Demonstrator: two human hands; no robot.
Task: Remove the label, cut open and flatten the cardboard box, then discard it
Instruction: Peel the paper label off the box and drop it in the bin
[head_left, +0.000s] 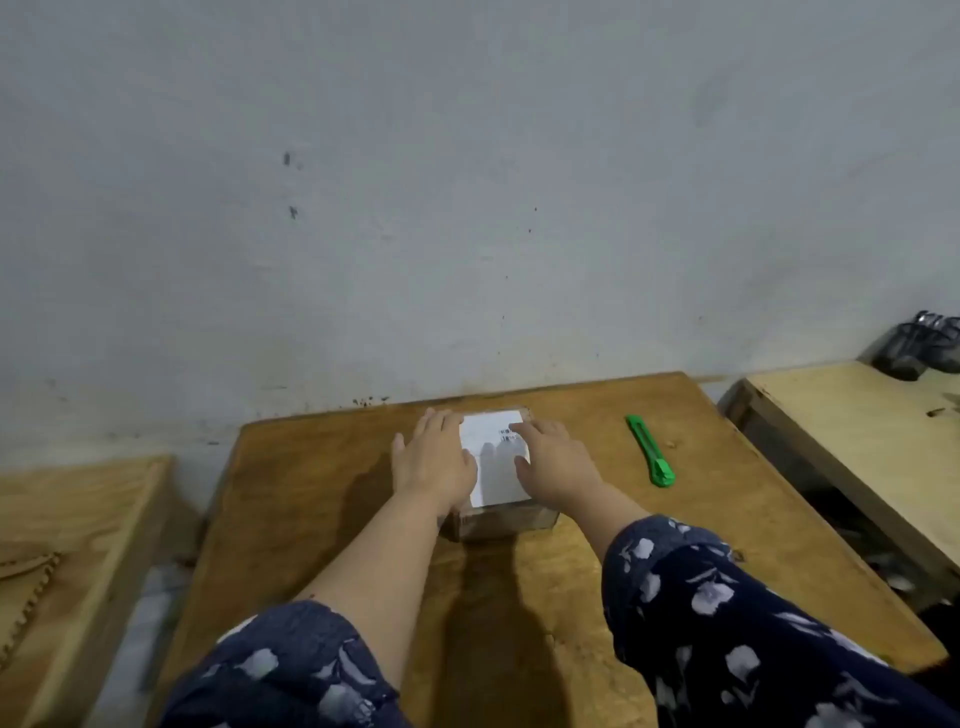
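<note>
A small brown cardboard box is sitting on a worn wooden table, just right of the middle of the frame and near the table's far edge. A white rectangular paper label with faint dark print is lying flat across the box's top face.

The left hand is resting palm down on the left part of the box top, fingers spread and flat, its inner edge touching the left border of the label. The right hand is lying over the right side of the label, fingers stretched toward the upper part of the frame; it is loose, clutching nothing, and so is the left. Both forearms are bare, with dark blue floral sleeves filling the lower part of the frame.

A green plastic utility knife is lying on the table to the right of the box, well apart from it and untouched.

A grey stained wall is filling the upper half. A paler wooden table is standing at the right edge, and another wooden surface is showing at the lower left.
</note>
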